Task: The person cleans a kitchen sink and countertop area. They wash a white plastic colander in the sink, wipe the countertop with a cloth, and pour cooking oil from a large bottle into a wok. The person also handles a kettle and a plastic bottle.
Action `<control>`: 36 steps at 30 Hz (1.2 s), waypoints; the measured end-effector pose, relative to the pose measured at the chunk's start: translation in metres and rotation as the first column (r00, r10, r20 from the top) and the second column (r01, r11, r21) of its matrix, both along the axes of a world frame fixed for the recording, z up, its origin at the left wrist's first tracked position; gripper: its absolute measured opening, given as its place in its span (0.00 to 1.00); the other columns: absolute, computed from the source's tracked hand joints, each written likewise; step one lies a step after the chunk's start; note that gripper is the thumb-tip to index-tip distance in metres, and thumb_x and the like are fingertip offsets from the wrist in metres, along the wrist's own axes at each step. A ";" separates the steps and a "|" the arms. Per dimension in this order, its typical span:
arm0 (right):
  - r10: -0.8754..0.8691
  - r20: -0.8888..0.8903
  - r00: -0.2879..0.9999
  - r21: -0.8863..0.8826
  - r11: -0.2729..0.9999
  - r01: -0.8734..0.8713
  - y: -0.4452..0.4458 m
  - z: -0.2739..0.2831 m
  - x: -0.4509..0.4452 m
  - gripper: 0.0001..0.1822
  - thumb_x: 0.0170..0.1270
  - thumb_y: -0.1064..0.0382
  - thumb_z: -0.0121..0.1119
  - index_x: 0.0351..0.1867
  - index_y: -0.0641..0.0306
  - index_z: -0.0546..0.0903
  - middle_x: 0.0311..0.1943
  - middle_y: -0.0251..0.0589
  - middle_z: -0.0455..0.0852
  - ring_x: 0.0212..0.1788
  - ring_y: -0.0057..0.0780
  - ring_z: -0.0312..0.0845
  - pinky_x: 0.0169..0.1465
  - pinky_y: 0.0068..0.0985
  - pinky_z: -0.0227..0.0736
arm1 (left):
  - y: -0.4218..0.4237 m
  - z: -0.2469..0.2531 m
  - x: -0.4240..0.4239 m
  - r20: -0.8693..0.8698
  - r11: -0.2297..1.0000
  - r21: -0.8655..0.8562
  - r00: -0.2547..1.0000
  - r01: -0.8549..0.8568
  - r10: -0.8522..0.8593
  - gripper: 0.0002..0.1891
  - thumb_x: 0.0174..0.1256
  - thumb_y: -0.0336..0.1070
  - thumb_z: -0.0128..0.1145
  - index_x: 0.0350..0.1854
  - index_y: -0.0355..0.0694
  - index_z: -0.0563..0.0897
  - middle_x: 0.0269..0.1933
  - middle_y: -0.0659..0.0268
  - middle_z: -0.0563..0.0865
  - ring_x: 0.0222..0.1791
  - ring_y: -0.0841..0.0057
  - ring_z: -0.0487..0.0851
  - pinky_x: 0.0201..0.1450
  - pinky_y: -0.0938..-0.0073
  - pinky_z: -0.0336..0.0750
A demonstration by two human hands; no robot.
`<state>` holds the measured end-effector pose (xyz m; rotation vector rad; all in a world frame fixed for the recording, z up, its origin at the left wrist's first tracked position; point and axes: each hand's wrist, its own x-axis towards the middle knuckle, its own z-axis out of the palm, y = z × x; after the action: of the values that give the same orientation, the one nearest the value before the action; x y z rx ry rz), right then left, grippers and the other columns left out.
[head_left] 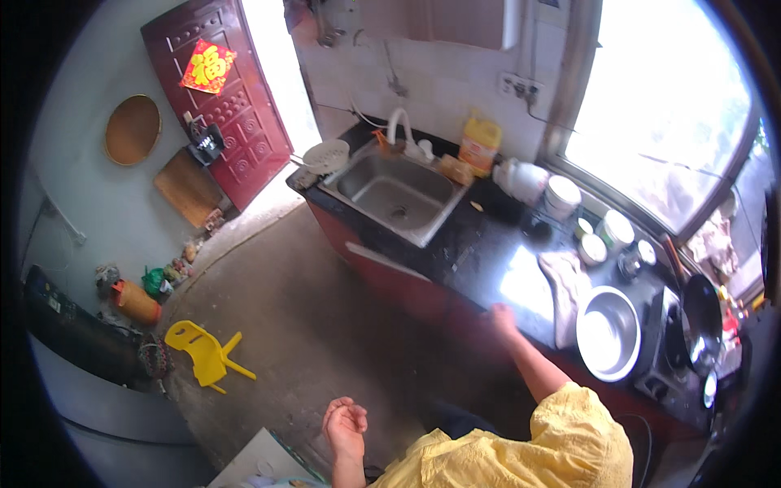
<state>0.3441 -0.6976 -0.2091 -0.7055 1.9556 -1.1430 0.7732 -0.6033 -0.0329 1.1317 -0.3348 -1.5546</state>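
Observation:
My left hand (345, 425) is raised over the floor at the lower middle, palm partly up. Its fingers are loosely curled, the thumb stands off a little, and I see nothing in it. My right hand (503, 321) is at the front edge of the black countertop (482, 259); its fingers are blurred, and whether it touches the edge is unclear. Just right of it, a pale cloth (562, 293) drapes over the counter's edge. Beside the cloth sits a large metal basin (608, 335) with a bright interior.
A steel sink (396, 189) with a white faucet (401, 125) is set into the counter, a white colander (326, 156) at its left. A yellow oil jug (480, 145) and several jars line the back. A wok (701, 323) sits right. A yellow chair (207, 354) stands on the floor.

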 end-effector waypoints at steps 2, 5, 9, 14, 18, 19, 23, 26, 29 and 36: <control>-0.115 -0.137 0.984 -0.050 0.993 0.109 -0.033 -0.019 -0.042 0.10 0.63 0.61 0.51 0.34 0.66 0.79 0.27 0.44 0.80 0.25 0.36 0.79 0.30 0.35 0.75 | -0.044 0.000 0.002 0.000 1.000 0.005 1.000 0.012 -0.012 0.09 0.62 0.32 0.46 0.40 0.37 0.78 0.22 0.57 0.82 0.15 0.75 0.73 0.15 0.78 0.63; -0.286 0.090 0.954 -0.076 0.953 0.293 -0.086 0.019 -0.033 0.04 0.60 0.67 0.50 0.34 0.65 0.72 0.24 0.41 0.78 0.19 0.27 0.74 0.20 0.23 0.69 | -0.107 0.015 0.007 0.080 0.998 0.008 0.994 0.068 -0.069 0.11 0.69 0.37 0.48 0.44 0.37 0.79 0.20 0.60 0.81 0.14 0.77 0.72 0.16 0.80 0.62; -0.226 0.229 0.947 -0.116 0.959 0.257 -0.137 0.034 -0.016 0.07 0.59 0.69 0.55 0.37 0.62 0.71 0.29 0.39 0.77 0.21 0.27 0.73 0.20 0.24 0.70 | -0.208 0.025 -0.015 0.151 0.978 -0.029 0.968 0.207 -0.200 0.16 0.75 0.48 0.47 0.40 0.40 0.80 0.20 0.64 0.80 0.14 0.82 0.71 0.16 0.83 0.61; -0.010 0.213 0.977 -0.234 0.970 0.061 -0.219 0.041 0.031 0.12 0.60 0.65 0.57 0.44 0.63 0.72 0.32 0.38 0.78 0.24 0.27 0.76 0.26 0.25 0.73 | -0.343 0.011 -0.032 0.404 0.933 -0.036 0.859 0.358 -0.314 0.14 0.74 0.43 0.51 0.32 0.40 0.79 0.21 0.66 0.80 0.15 0.86 0.72 0.17 0.85 0.62; 0.032 0.241 0.970 -0.185 0.983 0.014 -0.270 0.078 0.074 0.13 0.62 0.65 0.55 0.47 0.65 0.71 0.34 0.42 0.80 0.25 0.29 0.78 0.26 0.22 0.73 | -0.485 -0.023 -0.028 0.713 0.875 -0.063 0.635 0.480 -0.297 0.12 0.70 0.41 0.57 0.30 0.39 0.81 0.21 0.69 0.81 0.17 0.86 0.75 0.20 0.84 0.67; 0.023 0.243 0.970 -0.173 0.985 0.020 -0.284 0.076 0.077 0.13 0.63 0.65 0.55 0.47 0.65 0.71 0.34 0.42 0.80 0.25 0.29 0.78 0.25 0.22 0.73 | -0.524 -0.035 -0.026 0.784 0.861 -0.108 0.575 0.497 -0.233 0.10 0.67 0.40 0.59 0.31 0.38 0.82 0.23 0.67 0.81 0.20 0.83 0.77 0.23 0.82 0.69; -0.073 0.282 0.957 -0.143 0.983 0.117 -0.346 0.074 0.098 0.12 0.64 0.66 0.55 0.47 0.66 0.70 0.32 0.40 0.79 0.24 0.28 0.79 0.24 0.23 0.72 | -0.689 -0.076 -0.018 0.965 0.719 -0.244 0.237 0.651 0.114 0.10 0.59 0.38 0.65 0.38 0.38 0.83 0.32 0.62 0.85 0.39 0.69 0.82 0.47 0.67 0.73; -0.139 0.265 0.954 -0.068 0.984 0.162 -0.386 0.067 0.106 0.13 0.64 0.67 0.57 0.47 0.66 0.71 0.32 0.40 0.80 0.26 0.27 0.79 0.27 0.23 0.73 | -0.775 -0.082 -0.029 0.944 0.621 -0.181 -0.042 0.763 0.327 0.13 0.54 0.38 0.67 0.40 0.40 0.84 0.38 0.58 0.85 0.51 0.61 0.79 0.60 0.59 0.67; -0.189 0.305 0.933 -0.035 0.977 0.210 -0.436 0.062 0.125 0.15 0.63 0.66 0.58 0.49 0.66 0.73 0.38 0.41 0.81 0.26 0.27 0.79 0.27 0.24 0.73 | -0.839 -0.080 -0.042 0.860 0.508 -0.100 -0.182 0.856 0.477 0.13 0.51 0.38 0.67 0.39 0.41 0.84 0.38 0.58 0.85 0.53 0.61 0.78 0.63 0.57 0.65; -0.191 0.397 0.898 -0.034 0.974 0.223 -0.516 0.076 0.138 0.14 0.62 0.63 0.59 0.47 0.66 0.76 0.35 0.38 0.83 0.27 0.27 0.79 0.29 0.23 0.73 | -0.901 -0.088 -0.032 0.868 0.268 -0.003 -0.130 0.964 0.479 0.09 0.51 0.30 0.65 0.36 0.41 0.83 0.35 0.62 0.86 0.44 0.61 0.81 0.57 0.56 0.68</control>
<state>0.4820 -1.2137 -0.1327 -0.2775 1.6754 -1.3779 0.7413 -1.5042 -0.1214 0.8754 -2.6400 -0.0812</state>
